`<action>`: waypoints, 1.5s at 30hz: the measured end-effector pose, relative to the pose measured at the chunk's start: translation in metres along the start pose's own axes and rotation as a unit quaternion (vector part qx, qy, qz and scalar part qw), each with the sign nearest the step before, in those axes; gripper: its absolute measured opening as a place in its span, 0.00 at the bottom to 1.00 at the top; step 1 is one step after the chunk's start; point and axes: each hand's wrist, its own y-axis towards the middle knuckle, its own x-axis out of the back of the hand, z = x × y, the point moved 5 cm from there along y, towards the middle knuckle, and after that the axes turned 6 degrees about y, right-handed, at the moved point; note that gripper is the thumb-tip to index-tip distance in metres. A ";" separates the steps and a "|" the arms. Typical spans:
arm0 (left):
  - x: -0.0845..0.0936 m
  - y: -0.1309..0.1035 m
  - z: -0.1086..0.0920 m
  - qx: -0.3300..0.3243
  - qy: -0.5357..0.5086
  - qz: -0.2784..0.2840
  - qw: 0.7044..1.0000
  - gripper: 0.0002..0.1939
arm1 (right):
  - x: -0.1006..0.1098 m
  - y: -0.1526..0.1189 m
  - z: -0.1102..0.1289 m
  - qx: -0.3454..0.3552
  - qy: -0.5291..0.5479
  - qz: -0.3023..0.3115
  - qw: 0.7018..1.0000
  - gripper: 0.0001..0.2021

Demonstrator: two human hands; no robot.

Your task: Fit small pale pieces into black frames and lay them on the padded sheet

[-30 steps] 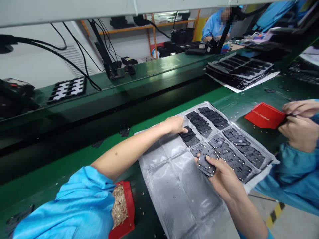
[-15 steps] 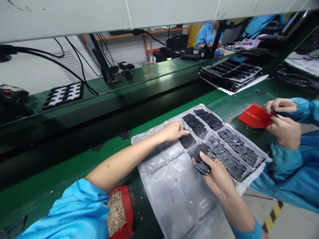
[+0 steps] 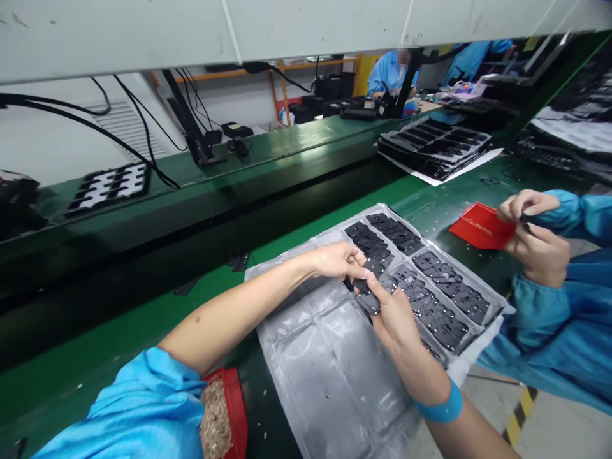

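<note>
My right hand (image 3: 394,313) grips a small bunch of thin black flat parts (image 3: 367,298), its thumb on top. My left hand (image 3: 338,260) meets it there, fingers curled and thumb tip against the upper edge of the bunch, close to the right thumb. Both hands are over a grey plastic tray (image 3: 325,357) with rectangular compartments. Overlapping rows of similar black parts (image 3: 430,312) fill its right-hand compartments, while the near left ones show bare plastic. The hands hide part of the compartment beneath them.
A red bin of small tan bits (image 3: 233,408) stands by my left sleeve. At right, a co-worker's hands (image 3: 538,236) hold a small dark piece beside another red bin (image 3: 480,226). Stacked trays (image 3: 435,150) lie at the back; loose black parts (image 3: 238,260) lie left of the tray.
My left hand has lifted from the row of black parts to the bunch in my right hand. My right hand has shifted slightly left and up, and the bunch has tilted.
</note>
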 end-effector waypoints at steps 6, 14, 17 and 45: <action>0.036 0.017 0.000 0.029 0.072 -0.083 0.994 0.12 | 0.005 0.020 0.000 -0.024 0.030 -0.022 0.999 0.16; 0.078 0.052 0.034 0.113 0.225 -0.121 0.960 0.15 | 0.019 0.022 0.002 -0.081 0.026 -0.003 0.996 0.07; 0.077 0.048 0.029 0.098 0.243 -0.155 0.952 0.14 | 0.014 0.022 0.002 -0.074 0.010 0.013 0.997 0.09; 0.087 0.030 0.016 0.061 0.176 -0.194 0.963 0.10 | -0.038 0.123 -0.022 -0.021 0.007 -0.016 1.000 0.06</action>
